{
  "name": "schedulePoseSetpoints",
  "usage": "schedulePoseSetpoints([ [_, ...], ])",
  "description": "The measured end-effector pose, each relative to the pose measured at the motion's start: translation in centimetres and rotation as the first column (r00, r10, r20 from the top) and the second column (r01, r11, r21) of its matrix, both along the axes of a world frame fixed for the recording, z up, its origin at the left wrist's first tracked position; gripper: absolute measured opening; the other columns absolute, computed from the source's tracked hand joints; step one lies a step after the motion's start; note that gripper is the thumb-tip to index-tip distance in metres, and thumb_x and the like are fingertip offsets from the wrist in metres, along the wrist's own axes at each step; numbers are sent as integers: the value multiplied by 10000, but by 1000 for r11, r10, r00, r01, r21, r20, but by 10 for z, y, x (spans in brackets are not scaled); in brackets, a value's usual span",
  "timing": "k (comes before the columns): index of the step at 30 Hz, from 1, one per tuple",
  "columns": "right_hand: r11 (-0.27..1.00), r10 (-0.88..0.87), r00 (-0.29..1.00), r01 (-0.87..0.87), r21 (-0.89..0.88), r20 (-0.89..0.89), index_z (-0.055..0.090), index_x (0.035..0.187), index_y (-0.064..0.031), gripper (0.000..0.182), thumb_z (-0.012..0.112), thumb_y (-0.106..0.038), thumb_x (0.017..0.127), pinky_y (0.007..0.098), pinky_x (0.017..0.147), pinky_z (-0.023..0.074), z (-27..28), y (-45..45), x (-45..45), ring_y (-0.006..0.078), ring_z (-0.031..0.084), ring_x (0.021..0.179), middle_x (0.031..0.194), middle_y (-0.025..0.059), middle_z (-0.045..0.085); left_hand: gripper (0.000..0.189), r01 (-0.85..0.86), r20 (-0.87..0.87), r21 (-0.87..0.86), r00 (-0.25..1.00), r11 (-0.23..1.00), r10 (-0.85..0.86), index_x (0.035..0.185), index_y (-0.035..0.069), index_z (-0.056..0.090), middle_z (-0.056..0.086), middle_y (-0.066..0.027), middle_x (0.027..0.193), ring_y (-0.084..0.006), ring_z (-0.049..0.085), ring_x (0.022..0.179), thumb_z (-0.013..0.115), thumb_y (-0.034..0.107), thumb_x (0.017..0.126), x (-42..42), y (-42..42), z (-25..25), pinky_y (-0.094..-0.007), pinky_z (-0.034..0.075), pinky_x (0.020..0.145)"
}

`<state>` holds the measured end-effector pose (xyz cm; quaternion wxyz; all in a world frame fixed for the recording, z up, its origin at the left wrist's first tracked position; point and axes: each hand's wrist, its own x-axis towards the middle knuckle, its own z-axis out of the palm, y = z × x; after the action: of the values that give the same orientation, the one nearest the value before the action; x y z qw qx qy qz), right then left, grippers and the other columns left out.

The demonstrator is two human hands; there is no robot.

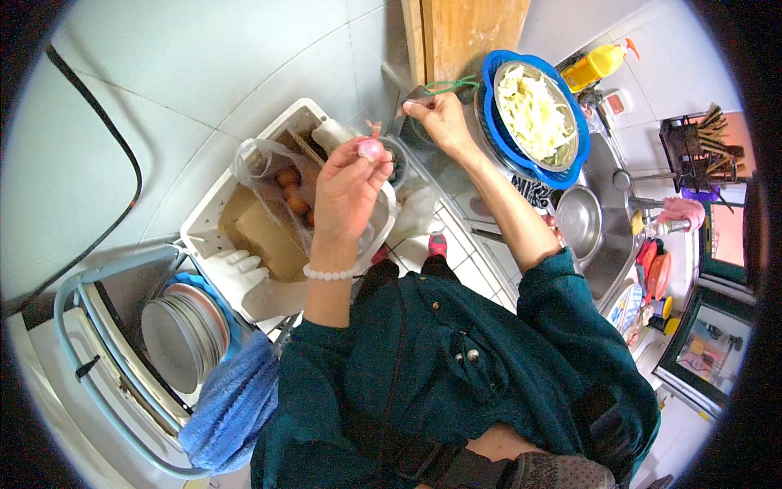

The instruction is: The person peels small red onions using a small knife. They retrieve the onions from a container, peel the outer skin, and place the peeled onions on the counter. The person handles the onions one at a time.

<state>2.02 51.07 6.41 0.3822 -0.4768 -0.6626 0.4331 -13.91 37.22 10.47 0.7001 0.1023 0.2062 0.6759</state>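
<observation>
Between the thumb and fingers of my left hand [354, 183] is a small pink shallot [370, 149] with a dry stem end pointing up. Below that hand, a white plastic basket [211, 211] holds a clear plastic bag [263, 165] of round brown items, brown cardboard and a white glove [238, 269]. My right hand [440, 119] pinches a small dark object [418, 95] at the counter's corner; what it is cannot be told. A green tie [452, 84] lies just beyond the fingers. Beside my right forearm, a metal bowl of pale shredded vegetable [531, 113] rests in a blue plastic basin [580, 153].
A wooden board [473, 36] stands behind the counter. To the right are a yellow pump bottle [595, 66] and a steel sink [611, 214] with a metal bowl [579, 223]. At lower left, a rack holds stacked plates [174, 342] beside a blue towel [235, 403].
</observation>
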Motion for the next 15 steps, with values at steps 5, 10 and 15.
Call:
schedulePoseSetpoints([
  [5, 1000, -19, 989, 18, 5, 148, 663, 706, 13, 186, 657, -169, 749, 312, 567, 452, -9, 12, 0, 144, 586, 589, 621, 121, 625, 216, -29, -14, -58, 1000, 998, 28, 1035, -14, 559, 604, -145, 978, -248, 593, 914, 551, -16, 819, -8, 5, 2, -354, 489, 849],
  [10, 996, -59, 969, 43, 72, 238, 668, 711, 19, 210, 680, -190, 730, 363, 556, 451, -11, 16, -3, 200, 599, 566, 581, 176, 590, 207, 21, -8, -60, 1000, 998, -21, 1054, -22, 542, 569, -142, 1101, -250, 553, 996, 530, 5, 849, -9, 8, 1, -361, 463, 887],
  [15, 997, -54, 955, 35, 71, 293, 665, 717, 30, 231, 694, -199, 721, 358, 573, 455, 2, 13, -6, 201, 600, 583, 601, 176, 587, 210, 27, -23, -49, 999, 998, -28, 1053, -23, 543, 566, -149, 1108, -253, 556, 987, 528, -6, 845, -5, 9, 2, -364, 461, 891],
])
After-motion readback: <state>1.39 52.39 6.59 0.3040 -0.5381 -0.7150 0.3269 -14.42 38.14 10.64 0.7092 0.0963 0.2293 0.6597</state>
